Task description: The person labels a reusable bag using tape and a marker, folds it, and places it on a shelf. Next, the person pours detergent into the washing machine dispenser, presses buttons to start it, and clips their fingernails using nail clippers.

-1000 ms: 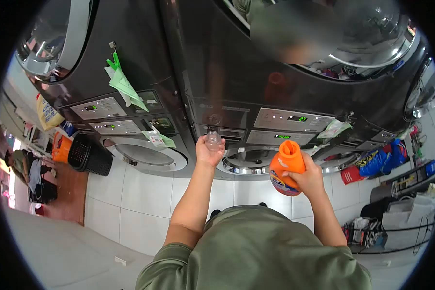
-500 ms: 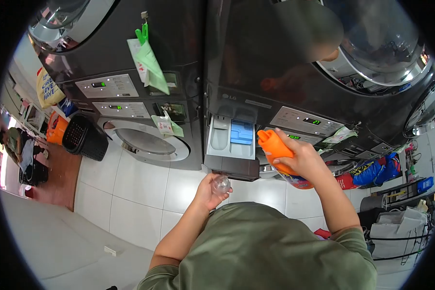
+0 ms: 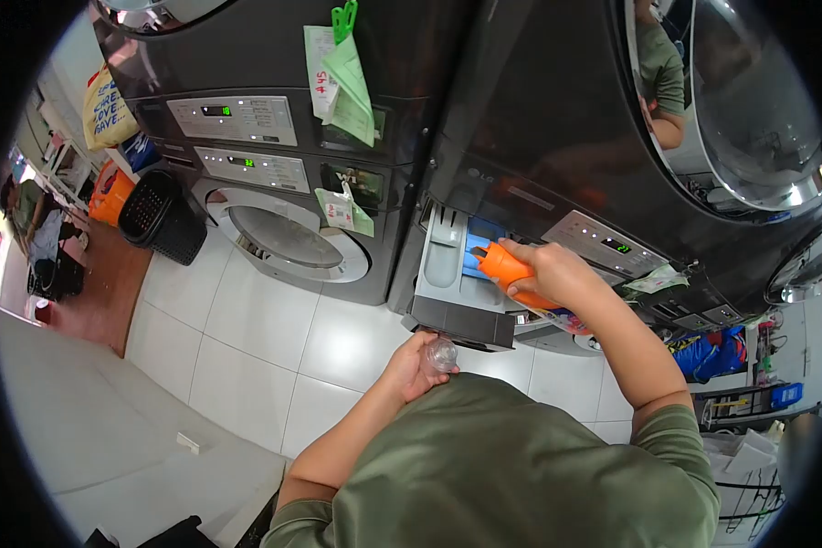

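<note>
My right hand (image 3: 564, 276) is wrapped round an orange bottle (image 3: 510, 267) that has a partly see-through lower end. The bottle is tilted, with its spout over the blue insert (image 3: 473, 261) in the pulled-out detergent drawer (image 3: 442, 272). I cannot make out any liquid leaving the spout. Low in front of the drawer's dark front panel (image 3: 461, 327), my left hand (image 3: 413, 367) grips a small clear plastic cup (image 3: 442, 354).
Dark stacked laundry machines with lit control panels (image 3: 603, 245) stand ahead. Green and white slips (image 3: 345, 87) hang from them. On the left, a round washer door (image 3: 288, 239), a black basket (image 3: 163, 217) and an orange bag (image 3: 110, 192) stand over the tiled floor (image 3: 247, 338).
My right hand has brought the orange bottle's spout from beside the drawer to over the blue insert. The clear cup stays in my left hand. The camera view has shifted.
</note>
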Motion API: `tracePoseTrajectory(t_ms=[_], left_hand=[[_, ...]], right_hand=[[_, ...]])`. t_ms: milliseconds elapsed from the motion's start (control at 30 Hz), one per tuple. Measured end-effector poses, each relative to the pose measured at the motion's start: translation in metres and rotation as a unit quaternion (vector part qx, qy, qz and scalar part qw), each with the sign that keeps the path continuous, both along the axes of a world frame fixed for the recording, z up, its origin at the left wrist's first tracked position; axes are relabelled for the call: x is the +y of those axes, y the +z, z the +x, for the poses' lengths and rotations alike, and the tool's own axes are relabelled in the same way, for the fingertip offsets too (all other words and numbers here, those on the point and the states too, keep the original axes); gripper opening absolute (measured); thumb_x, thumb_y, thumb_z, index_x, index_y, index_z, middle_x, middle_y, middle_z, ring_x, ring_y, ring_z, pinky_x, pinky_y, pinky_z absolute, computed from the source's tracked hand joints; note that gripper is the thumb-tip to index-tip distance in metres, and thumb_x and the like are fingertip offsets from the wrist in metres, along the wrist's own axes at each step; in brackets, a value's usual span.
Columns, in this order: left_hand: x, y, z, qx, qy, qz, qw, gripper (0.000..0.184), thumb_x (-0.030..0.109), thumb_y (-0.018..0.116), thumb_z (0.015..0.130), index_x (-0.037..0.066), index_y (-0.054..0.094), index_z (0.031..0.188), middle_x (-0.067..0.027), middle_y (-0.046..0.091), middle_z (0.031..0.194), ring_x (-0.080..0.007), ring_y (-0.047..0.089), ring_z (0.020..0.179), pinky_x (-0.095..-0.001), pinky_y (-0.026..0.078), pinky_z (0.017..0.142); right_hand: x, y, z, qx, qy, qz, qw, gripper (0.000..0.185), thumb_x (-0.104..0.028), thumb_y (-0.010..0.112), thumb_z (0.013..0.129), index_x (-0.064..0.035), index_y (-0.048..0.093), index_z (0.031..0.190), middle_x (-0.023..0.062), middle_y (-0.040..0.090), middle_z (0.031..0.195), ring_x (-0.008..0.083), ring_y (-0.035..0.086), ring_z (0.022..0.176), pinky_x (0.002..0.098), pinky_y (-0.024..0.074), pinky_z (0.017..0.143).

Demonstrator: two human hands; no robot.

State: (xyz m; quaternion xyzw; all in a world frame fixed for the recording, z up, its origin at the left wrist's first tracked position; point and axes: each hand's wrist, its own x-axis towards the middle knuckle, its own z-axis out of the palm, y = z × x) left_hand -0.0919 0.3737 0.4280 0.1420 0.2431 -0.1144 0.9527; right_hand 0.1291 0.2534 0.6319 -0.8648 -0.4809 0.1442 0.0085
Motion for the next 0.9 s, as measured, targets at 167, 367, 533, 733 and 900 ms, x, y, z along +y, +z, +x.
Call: tracePoseTrajectory(t_ms=[167, 367, 533, 733, 900], left_hand=[[0.003, 0.002, 0.000, -0.008, -0.018, 0.007, 1.000, 0.028, 0.035, 0.049, 0.095, 0.011, 0.056, 0.108, -0.0086, 0.067, 0.089, -0.0282, 0.068, 0.075, -0.0336, 0.050, 0.057], [0.005, 0.002, 0.000, -0.013, -0.018, 0.008, 1.000, 0.028, 0.034, 0.048, 0.096, 0.010, 0.056, 0.109, -0.0094, 0.067, 0.089, -0.0281, 0.069, 0.076, -0.0331, 0.050, 0.057], [0.006, 0.000, 0.000, -0.009, -0.021, 0.014, 1.000, 0.029, 0.034, 0.048, 0.097, 0.009, 0.057, 0.109, -0.0094, 0.068, 0.090, -0.0279, 0.069, 0.076, -0.0332, 0.051, 0.058], [0.007, 0.002, 0.000, -0.008, -0.018, 0.013, 1.000, 0.030, 0.034, 0.047, 0.098, 0.008, 0.058, 0.109, -0.0090, 0.068, 0.091, -0.0276, 0.069, 0.076, -0.0330, 0.052, 0.058], [0.007, 0.008, -0.002, 0.006, -0.025, 0.029, 0.999, 0.038, 0.035, 0.046, 0.098, 0.005, 0.059, 0.117, -0.0093, 0.068, 0.094, -0.0262, 0.068, 0.076, -0.0321, 0.052, 0.057]], right_hand=[[0.017, -0.002, 0.000, 0.003, 0.006, -0.035, 0.999, 0.073, -0.033, 0.082, 0.075, -0.0179, 0.053, 0.141, 0.0225, 0.070, 0.098, 0.0384, 0.068, 0.094, 0.0449, 0.0535, 0.085], [0.029, -0.001, 0.002, 0.014, -0.001, -0.073, 0.997, 0.075, -0.032, 0.081, 0.076, -0.0164, 0.051, 0.142, 0.0223, 0.070, 0.102, 0.0378, 0.067, 0.097, 0.0450, 0.0534, 0.086], [0.036, -0.002, 0.006, 0.023, 0.002, -0.103, 0.994, 0.076, -0.031, 0.081, 0.076, -0.0136, 0.050, 0.143, 0.0220, 0.070, 0.104, 0.0373, 0.067, 0.099, 0.0455, 0.0531, 0.087], [0.038, -0.008, 0.010, 0.025, 0.019, -0.103, 0.994, 0.077, -0.030, 0.082, 0.074, -0.0134, 0.051, 0.143, 0.0216, 0.069, 0.109, 0.0370, 0.066, 0.103, 0.0452, 0.0529, 0.088], [0.044, -0.002, 0.003, 0.029, 0.001, -0.128, 0.991, 0.076, -0.028, 0.082, 0.074, -0.0127, 0.052, 0.142, 0.0202, 0.069, 0.112, 0.0361, 0.065, 0.107, 0.0449, 0.0517, 0.091]])
